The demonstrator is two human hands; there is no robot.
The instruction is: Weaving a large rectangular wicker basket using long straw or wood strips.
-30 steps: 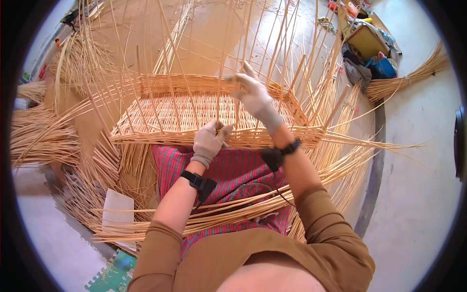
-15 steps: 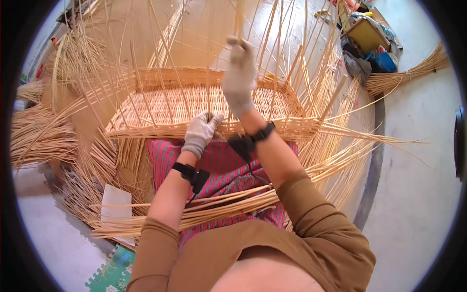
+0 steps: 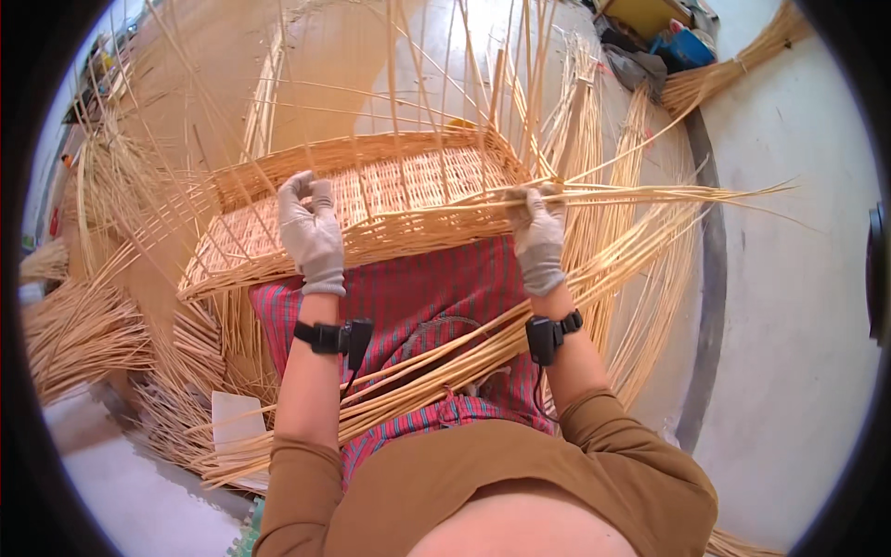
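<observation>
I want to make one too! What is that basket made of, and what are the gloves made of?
The basket looks woven from thin, pale yellow plant rods, perhaps willow or rattan: bare and matte, with loose ends sticking up. The gloves on the left hand and right hand look like soft grey knitted fabric, slightly wrinkled; the exact fibre cannot be told.

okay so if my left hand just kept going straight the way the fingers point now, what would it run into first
Probably the woven basket itself. The left hand rests at its near wall with gloved fingers pointing up and away, so going on it would likely cross the rim and meet the woven base or the upright stakes. Depth is hard to judge.
</observation>
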